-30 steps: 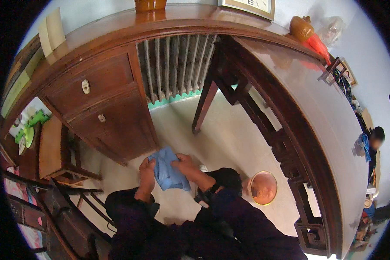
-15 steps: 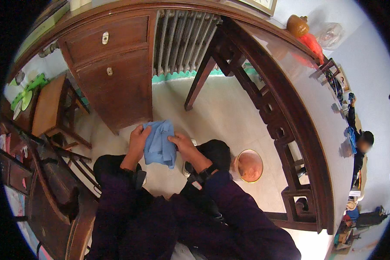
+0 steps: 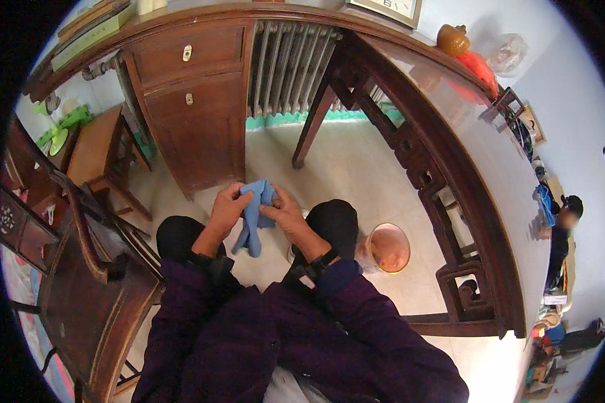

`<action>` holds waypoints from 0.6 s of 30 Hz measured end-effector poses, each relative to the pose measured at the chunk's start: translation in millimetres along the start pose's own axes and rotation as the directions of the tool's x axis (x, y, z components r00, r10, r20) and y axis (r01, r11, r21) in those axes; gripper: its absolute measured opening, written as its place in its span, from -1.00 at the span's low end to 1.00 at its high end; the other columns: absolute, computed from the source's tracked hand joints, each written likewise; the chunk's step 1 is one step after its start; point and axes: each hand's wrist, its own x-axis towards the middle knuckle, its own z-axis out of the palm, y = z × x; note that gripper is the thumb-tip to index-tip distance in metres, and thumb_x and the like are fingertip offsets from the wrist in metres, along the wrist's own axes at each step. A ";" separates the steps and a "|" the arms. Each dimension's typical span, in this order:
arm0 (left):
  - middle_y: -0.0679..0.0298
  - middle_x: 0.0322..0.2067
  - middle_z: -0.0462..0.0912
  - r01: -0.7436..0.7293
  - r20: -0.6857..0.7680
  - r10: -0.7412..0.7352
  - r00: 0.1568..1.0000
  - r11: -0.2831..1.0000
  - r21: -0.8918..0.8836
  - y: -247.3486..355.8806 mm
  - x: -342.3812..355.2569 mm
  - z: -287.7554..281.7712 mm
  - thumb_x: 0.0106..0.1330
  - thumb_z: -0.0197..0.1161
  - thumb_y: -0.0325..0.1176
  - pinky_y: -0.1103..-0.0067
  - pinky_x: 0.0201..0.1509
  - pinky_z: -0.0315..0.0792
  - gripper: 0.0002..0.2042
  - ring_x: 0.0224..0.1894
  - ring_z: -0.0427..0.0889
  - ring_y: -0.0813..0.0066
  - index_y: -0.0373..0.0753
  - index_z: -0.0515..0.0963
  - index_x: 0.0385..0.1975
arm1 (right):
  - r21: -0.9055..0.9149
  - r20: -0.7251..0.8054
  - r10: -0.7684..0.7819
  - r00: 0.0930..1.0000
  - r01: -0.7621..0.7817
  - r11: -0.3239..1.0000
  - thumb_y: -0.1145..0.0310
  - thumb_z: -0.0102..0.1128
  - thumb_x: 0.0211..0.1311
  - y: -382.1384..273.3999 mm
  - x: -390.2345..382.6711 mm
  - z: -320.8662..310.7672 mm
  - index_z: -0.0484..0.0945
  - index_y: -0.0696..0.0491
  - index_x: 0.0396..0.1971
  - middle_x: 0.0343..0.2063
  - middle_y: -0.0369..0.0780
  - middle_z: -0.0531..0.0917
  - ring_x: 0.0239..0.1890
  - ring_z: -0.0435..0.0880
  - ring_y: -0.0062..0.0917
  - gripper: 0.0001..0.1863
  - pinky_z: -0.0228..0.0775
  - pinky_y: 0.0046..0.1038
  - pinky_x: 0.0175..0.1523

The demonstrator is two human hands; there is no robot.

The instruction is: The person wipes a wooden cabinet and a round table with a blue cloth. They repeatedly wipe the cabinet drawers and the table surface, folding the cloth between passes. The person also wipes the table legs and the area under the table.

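Between my two hands a blue cloth [image 3: 254,218] hangs bunched, a loose end dropping toward the floor. My left hand [image 3: 227,209] grips its upper left side, thumb laid over the fabric. My right hand [image 3: 286,215] pinches the right side, fingers curled round the edge. Both hands are held in front of my knees, close together. The part of the cloth inside my fingers is hidden.
A bin [image 3: 388,248] with a gold rim stands on the floor right of my knee. A dark carved table [image 3: 477,221] runs along the right. Ahead are a wooden drawer cabinet [image 3: 195,134] and a radiator [image 3: 292,67]. At left stand a stool [image 3: 99,148] and a wooden chair [image 3: 91,309].
The cloth was spread fairly flat between my hands and is now gathered narrower, one end hanging down. My hands have come closer together. The view has shifted slightly.
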 end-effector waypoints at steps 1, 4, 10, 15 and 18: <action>0.33 -0.30 0.62 -0.007 0.000 0.007 1.000 1.000 -0.023 0.4 -1.4 -0.1 0.40 0.23 -0.27 0.59 -0.21 0.49 -0.77 -0.28 0.55 0.59 -0.30 0.59 -0.11 | 0.027 0.014 0.023 1.000 -0.023 0.999 0.42 0.32 0.25 1.3 1.1 -2.8 0.29 0.06 0.35 -0.05 -0.23 0.64 -0.06 0.62 -0.49 -0.33 0.46 -0.46 0.03; 0.33 -0.26 0.63 -0.031 0.024 0.032 0.999 0.999 -0.044 -1.3 -1.5 -6.3 0.39 0.24 -0.27 0.58 -0.16 0.49 -0.74 -0.26 0.56 0.59 -0.29 0.58 -0.05 | 0.052 0.036 0.091 0.995 -0.093 0.994 0.44 0.32 0.22 9.8 6.6 -15.1 0.46 0.09 0.19 -0.17 -0.31 0.66 -0.18 0.61 -0.55 -0.49 0.44 -0.48 -0.08; 0.35 -0.27 0.62 -0.094 -0.064 0.092 0.994 0.995 -0.025 -7.1 9.0 -27.1 0.38 0.24 -0.32 0.60 -0.15 0.45 -0.77 -0.26 0.53 0.61 -0.33 0.59 -0.11 | -0.082 -0.056 0.203 0.978 -0.207 0.975 0.44 0.25 0.14 21.4 26.1 -43.0 0.62 0.14 -0.11 -0.27 -0.35 0.65 -0.27 0.57 -0.58 -0.71 0.40 -0.46 -0.13; 0.31 -0.26 0.65 -0.036 -0.126 0.044 0.991 0.997 0.067 -1.3 31.6 -41.7 0.36 0.26 -0.32 0.59 -0.12 0.46 -0.77 -0.23 0.56 0.57 -0.34 0.60 -0.12 | 0.044 -0.092 0.190 0.977 -0.187 0.981 0.45 0.19 0.14 1.5 35.8 -61.4 0.64 0.15 -0.14 -0.28 -0.32 0.65 -0.25 0.57 -0.55 -0.73 0.42 -0.44 -0.10; 0.33 -0.30 0.65 -0.043 -0.121 0.052 0.991 0.996 0.074 3.3 47.7 -34.4 0.34 0.27 -0.34 0.58 -0.18 0.47 -0.78 -0.28 0.55 0.59 -0.34 0.60 -0.13 | -0.176 -0.037 0.236 0.971 -0.239 0.955 0.51 0.20 0.13 -19.5 41.7 -71.3 0.62 0.14 0.00 -0.23 -0.31 0.65 -0.19 0.56 -0.52 -0.63 0.40 -0.43 -0.01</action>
